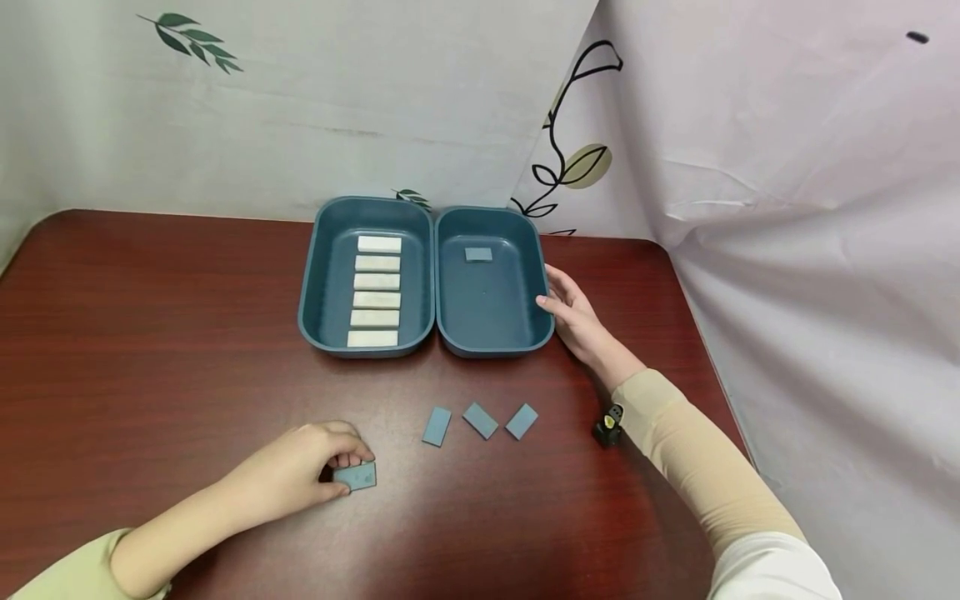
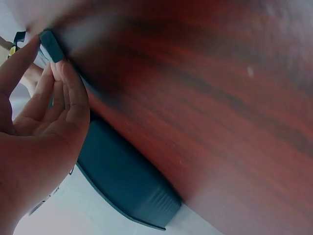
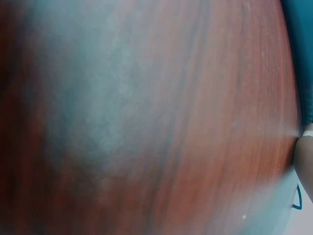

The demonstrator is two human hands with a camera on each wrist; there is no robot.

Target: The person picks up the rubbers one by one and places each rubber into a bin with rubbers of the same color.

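My left hand (image 1: 300, 467) pinches a small blue rectangular tile (image 1: 358, 476) between thumb and fingers, low over the table's front left. In the left wrist view the tile (image 2: 51, 46) shows as a thick block at the fingertips. To its right lie three loose blue tiles, among them a middle one (image 1: 480, 421). My right hand (image 1: 577, 317) grips the right wall of the right blue tray (image 1: 495, 348), thumb over the rim and fingers outside. A single blue tile (image 1: 478, 255) lies inside, near the back. Only a sliver of that hand (image 3: 305, 156) enters the right wrist view.
Beside it stands the left blue tray (image 1: 309, 308), holding a column of several white tiles (image 1: 377, 282). A small black object (image 1: 606, 427) shows beside the right sleeve. The reddish-brown table (image 1: 150, 350) meets a patterned curtain (image 1: 300, 125) behind and on the right.
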